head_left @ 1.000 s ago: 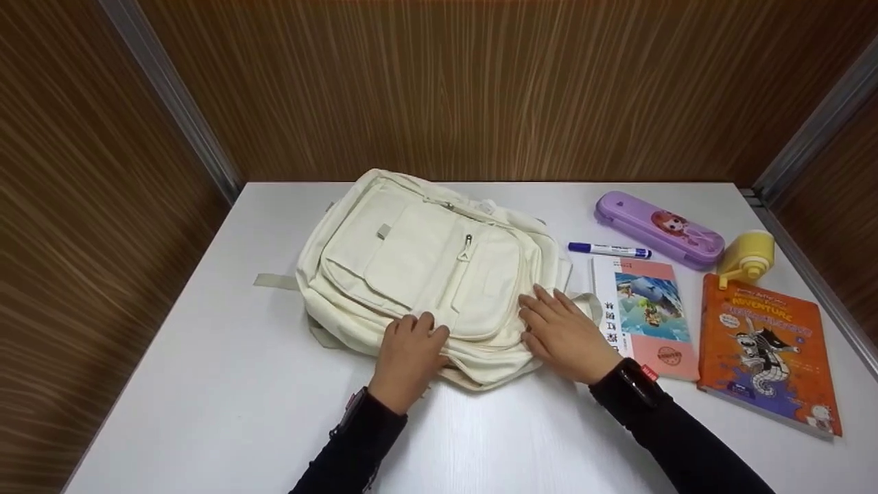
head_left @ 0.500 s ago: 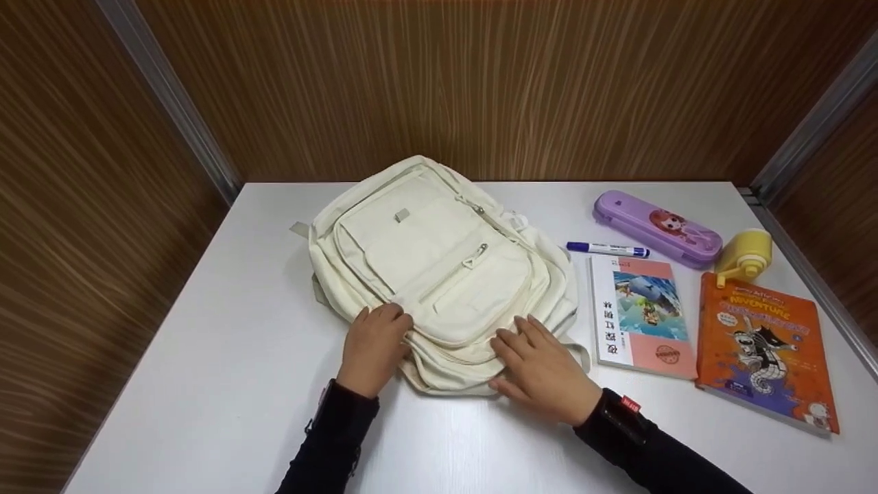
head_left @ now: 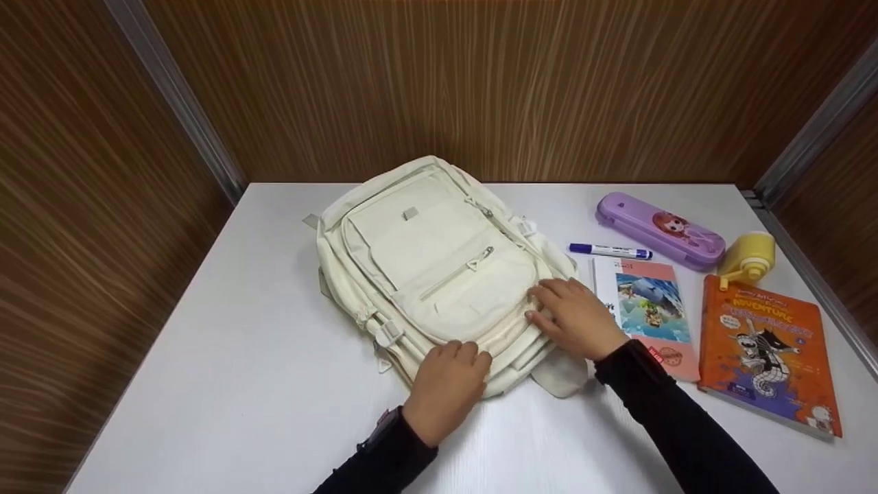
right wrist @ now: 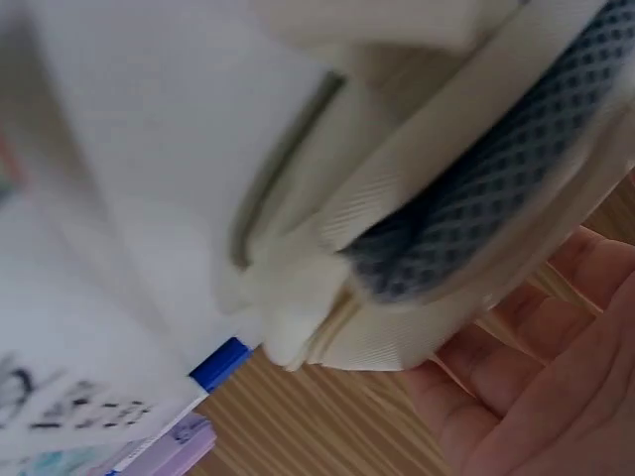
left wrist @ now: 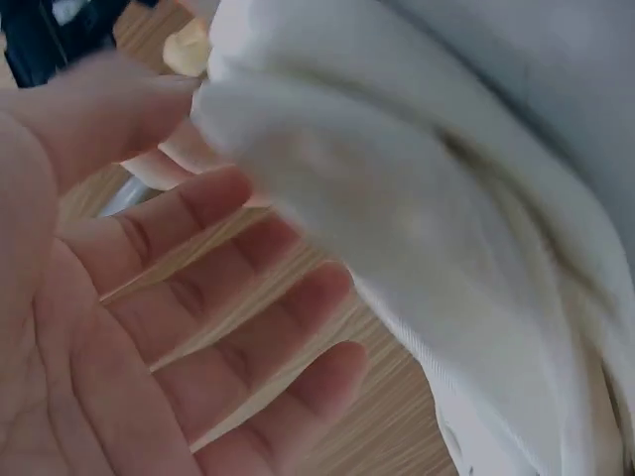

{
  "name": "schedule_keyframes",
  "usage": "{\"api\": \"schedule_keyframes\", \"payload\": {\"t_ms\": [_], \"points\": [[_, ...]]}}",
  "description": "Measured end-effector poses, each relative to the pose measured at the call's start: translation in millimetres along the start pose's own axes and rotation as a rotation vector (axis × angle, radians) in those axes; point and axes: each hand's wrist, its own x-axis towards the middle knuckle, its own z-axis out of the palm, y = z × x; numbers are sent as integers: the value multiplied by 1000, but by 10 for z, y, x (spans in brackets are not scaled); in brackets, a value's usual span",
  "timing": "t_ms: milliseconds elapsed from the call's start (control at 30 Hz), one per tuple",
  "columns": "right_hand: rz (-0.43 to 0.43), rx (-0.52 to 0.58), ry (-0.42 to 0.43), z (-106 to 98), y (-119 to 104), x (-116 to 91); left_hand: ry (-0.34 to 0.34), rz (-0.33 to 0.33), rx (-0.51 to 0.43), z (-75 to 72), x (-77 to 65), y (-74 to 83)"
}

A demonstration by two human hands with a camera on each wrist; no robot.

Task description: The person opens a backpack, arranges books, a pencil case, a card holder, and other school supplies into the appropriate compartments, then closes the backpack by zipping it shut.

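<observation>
A cream backpack (head_left: 439, 247) lies front side up on the white table (head_left: 226, 370), turned at an angle, its rounded front pocket toward me. My left hand (head_left: 449, 387) rests its fingertips on the near lower edge. In the left wrist view the fingers (left wrist: 189, 297) are spread and fairly straight beside the cream cloth (left wrist: 367, 188). At the lower right side of the bag, my right hand (head_left: 576, 319) touches the fabric with extended fingers. The right wrist view shows blue-grey mesh (right wrist: 476, 188) on the backpack close to those fingers (right wrist: 486, 367).
Right of the bag are a pink and white book (head_left: 651, 309), an orange book (head_left: 765, 357), a blue-capped marker (head_left: 610, 251), a purple pencil case (head_left: 662, 230) and a yellow hand-cranked pencil sharpener (head_left: 748, 257). Wood-grain panels (head_left: 480, 89) enclose the table's back and sides.
The backpack has turned clockwise and its top now points farther back. My left hand moved left, then right along the near edge; my right hand dipped toward me, then returned to the right side.
</observation>
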Motion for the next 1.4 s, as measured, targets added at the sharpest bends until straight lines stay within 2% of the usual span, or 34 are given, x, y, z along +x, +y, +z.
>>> {"api": "schedule_keyframes", "payload": {"t_ms": [67, 167, 400, 667, 800, 867, 967, 1100, 1233, 1300, 1400], "points": [[18, 8, -1, 37, 66, -6, 40, -2, 28, 49, -2, 37], [28, 15, -3, 68, 74, -39, 54, -17, 17, 81, 2, 32], [32, -7, 5, 76, -91, -127, 33, -75, -33, 50, -3, -104], [-47, -72, 82, 152, -304, -259, -59, -169, -50, 26, -9, -324], [-87, -74, 88, 189, -387, -307, -48, -236, -41, 19, -23, -400], [-93, -62, 79, 200, -401, -327, -46, -249, -38, 12, -28, -412], [-79, -29, 62, 196, -375, -359, -53, -234, -27, -1, -31, -398], [-30, 103, 54, 131, -264, -418, -61, -197, -27, -3, -5, -358], [61, 216, 101, 0, -85, -469, -1, -113, -28, 31, 28, -326], [121, 209, 135, -84, 32, -494, 47, -70, -13, 56, 37, -320], [246, 139, 151, -239, 240, -562, 89, -38, -2, 90, 50, -319]]}}
